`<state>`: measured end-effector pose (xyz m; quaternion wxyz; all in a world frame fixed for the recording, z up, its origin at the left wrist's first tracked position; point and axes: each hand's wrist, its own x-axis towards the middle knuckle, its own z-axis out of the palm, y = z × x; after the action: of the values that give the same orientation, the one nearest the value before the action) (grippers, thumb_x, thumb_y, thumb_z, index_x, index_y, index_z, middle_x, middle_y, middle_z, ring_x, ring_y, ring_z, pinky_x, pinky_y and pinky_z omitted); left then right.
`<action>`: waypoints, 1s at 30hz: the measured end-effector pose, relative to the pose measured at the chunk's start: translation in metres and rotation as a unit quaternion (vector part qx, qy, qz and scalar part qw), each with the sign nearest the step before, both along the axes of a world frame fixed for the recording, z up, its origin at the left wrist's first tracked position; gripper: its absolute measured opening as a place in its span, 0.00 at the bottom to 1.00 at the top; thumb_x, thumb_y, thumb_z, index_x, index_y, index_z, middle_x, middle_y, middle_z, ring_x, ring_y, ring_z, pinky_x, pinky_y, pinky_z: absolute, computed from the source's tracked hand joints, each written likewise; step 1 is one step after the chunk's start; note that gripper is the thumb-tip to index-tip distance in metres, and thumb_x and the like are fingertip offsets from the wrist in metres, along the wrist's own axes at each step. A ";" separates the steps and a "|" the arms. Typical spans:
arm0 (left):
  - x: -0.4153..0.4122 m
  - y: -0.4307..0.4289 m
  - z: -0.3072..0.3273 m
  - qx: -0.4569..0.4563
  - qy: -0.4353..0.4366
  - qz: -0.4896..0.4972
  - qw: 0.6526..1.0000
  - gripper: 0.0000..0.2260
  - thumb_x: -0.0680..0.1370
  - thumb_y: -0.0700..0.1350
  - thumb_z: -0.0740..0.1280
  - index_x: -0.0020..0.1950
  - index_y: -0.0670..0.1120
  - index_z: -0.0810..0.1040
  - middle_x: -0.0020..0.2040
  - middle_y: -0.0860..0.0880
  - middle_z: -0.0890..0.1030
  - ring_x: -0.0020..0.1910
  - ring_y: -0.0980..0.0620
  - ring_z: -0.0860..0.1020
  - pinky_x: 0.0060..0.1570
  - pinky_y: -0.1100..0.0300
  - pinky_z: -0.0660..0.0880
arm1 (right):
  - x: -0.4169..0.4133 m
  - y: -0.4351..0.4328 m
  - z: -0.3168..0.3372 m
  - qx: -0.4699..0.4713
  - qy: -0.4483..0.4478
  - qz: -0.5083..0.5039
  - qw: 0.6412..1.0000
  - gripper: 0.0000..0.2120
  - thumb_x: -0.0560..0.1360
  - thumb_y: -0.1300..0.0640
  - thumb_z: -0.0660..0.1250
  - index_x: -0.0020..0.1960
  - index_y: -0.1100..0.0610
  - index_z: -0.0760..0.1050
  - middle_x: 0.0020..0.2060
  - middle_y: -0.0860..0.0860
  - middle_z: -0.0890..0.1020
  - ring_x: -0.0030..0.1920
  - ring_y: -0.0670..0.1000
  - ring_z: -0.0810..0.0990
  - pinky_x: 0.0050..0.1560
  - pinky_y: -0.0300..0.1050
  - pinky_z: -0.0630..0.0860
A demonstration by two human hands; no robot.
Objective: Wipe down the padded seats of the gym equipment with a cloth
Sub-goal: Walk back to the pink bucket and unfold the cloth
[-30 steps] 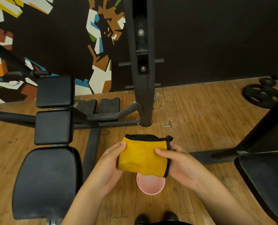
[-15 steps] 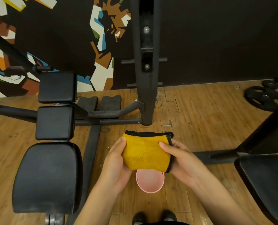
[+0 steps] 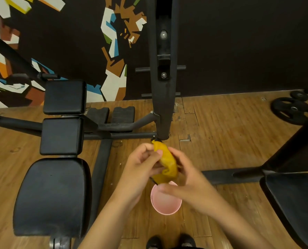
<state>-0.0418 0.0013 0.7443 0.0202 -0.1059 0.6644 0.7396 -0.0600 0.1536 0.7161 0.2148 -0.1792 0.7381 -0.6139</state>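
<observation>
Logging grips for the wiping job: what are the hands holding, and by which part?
Both hold the bunched yellow cloth: the left hand pinches its upper end, the right hand wraps its right side.

1. The cloth (image 3: pixel 165 162) is yellow with a black trim, bunched into a narrow lump and held in mid-air between the left hand (image 3: pixel 140 169) and the right hand (image 3: pixel 187 180)
2. The large seat pad (image 3: pixel 52 196) is black and rounded, lying flat at lower left
3. The middle pad (image 3: pixel 61 135) and far pad (image 3: pixel 65 97) are square and black, in line beyond it
4. The right seat (image 3: pixel 293 203) is black and partly cut off
</observation>
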 end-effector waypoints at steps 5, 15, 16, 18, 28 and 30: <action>0.006 -0.012 0.005 -0.071 0.018 -0.024 0.997 0.14 0.76 0.48 0.63 0.58 0.46 0.80 0.51 0.49 0.84 0.52 0.51 0.82 0.52 0.59 0.79 | -0.009 -0.001 -0.006 -0.153 -0.172 -0.179 0.957 0.15 0.76 0.53 0.66 0.62 0.48 0.74 0.56 0.47 0.82 0.55 0.48 0.82 0.57 0.53 0.79; 0.009 -0.016 -0.010 -0.081 -0.053 -0.113 0.989 0.19 0.69 0.49 0.72 0.58 0.46 0.78 0.52 0.50 0.84 0.52 0.53 0.82 0.49 0.61 0.78 | -0.014 0.010 0.002 -0.291 -0.344 -0.110 0.886 0.19 0.73 0.57 0.65 0.63 0.58 0.75 0.57 0.58 0.82 0.58 0.58 0.81 0.53 0.53 0.80; 0.009 -0.016 -0.012 -0.084 -0.054 -0.110 0.989 0.17 0.69 0.48 0.73 0.57 0.46 0.79 0.51 0.50 0.85 0.51 0.52 0.83 0.49 0.60 0.79 | -0.014 0.012 0.001 -0.271 -0.318 -0.111 0.902 0.18 0.72 0.59 0.67 0.62 0.58 0.76 0.55 0.58 0.83 0.56 0.58 0.82 0.51 0.51 0.81; 0.010 -0.016 -0.014 -0.089 -0.054 -0.106 0.989 0.13 0.72 0.43 0.73 0.56 0.45 0.79 0.50 0.49 0.85 0.50 0.51 0.83 0.49 0.57 0.79 | -0.014 0.015 0.000 -0.189 -0.240 -0.128 0.944 0.19 0.68 0.57 0.71 0.58 0.57 0.77 0.51 0.55 0.84 0.53 0.56 0.83 0.47 0.48 0.81; 0.013 -0.006 -0.016 -0.085 -0.021 -0.046 0.995 0.13 0.70 0.40 0.76 0.52 0.44 0.78 0.46 0.48 0.84 0.46 0.50 0.83 0.44 0.58 0.79 | -0.011 0.009 0.010 -0.010 0.022 -0.135 0.991 0.16 0.66 0.58 0.78 0.49 0.49 0.75 0.40 0.40 0.80 0.43 0.41 0.80 0.39 0.35 0.77; 0.014 -0.006 -0.016 -0.096 -0.026 -0.036 0.994 0.12 0.70 0.36 0.75 0.50 0.44 0.78 0.45 0.48 0.84 0.45 0.51 0.83 0.44 0.56 0.79 | -0.010 0.009 0.013 -0.004 0.043 -0.142 0.989 0.15 0.67 0.58 0.77 0.48 0.49 0.75 0.40 0.40 0.80 0.42 0.41 0.79 0.38 0.35 0.77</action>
<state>-0.0278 -0.0046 0.7288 0.0537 -0.1030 0.7351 0.6679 -0.0699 0.1626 0.7287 0.0927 -0.1002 0.7622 -0.6328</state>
